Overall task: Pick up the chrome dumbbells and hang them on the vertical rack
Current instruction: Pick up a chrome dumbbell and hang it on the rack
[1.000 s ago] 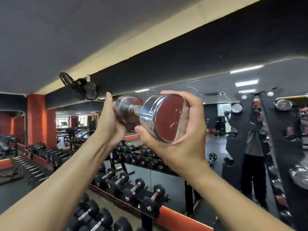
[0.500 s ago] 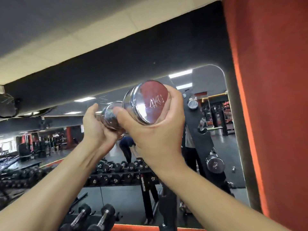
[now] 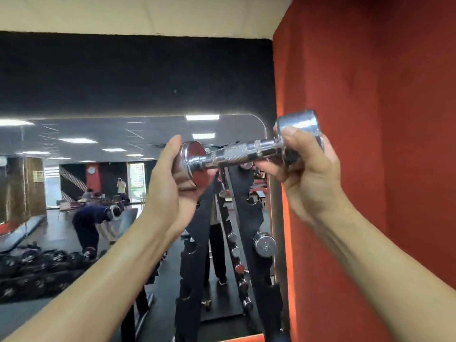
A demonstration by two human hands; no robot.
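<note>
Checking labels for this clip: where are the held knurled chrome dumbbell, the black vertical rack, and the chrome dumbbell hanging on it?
Knurled chrome dumbbell (image 3: 237, 153): head view, middle of its handle.
Black vertical rack (image 3: 190, 287): head view, left upright.
Hanging chrome dumbbell (image 3: 265, 244): head view, round end face.

One wide head-worn view, looking forward and slightly up. Left hand (image 3: 170, 191) and right hand (image 3: 308, 174) sit close to the lens, centre. Mirror (image 3: 98, 169) fills the far left; red wall (image 3: 370, 119) runs near on the right; ceiling (image 3: 123, 13) on top. Rack (image 3: 190, 275) stands low centre, possibly partly reflection.
</note>
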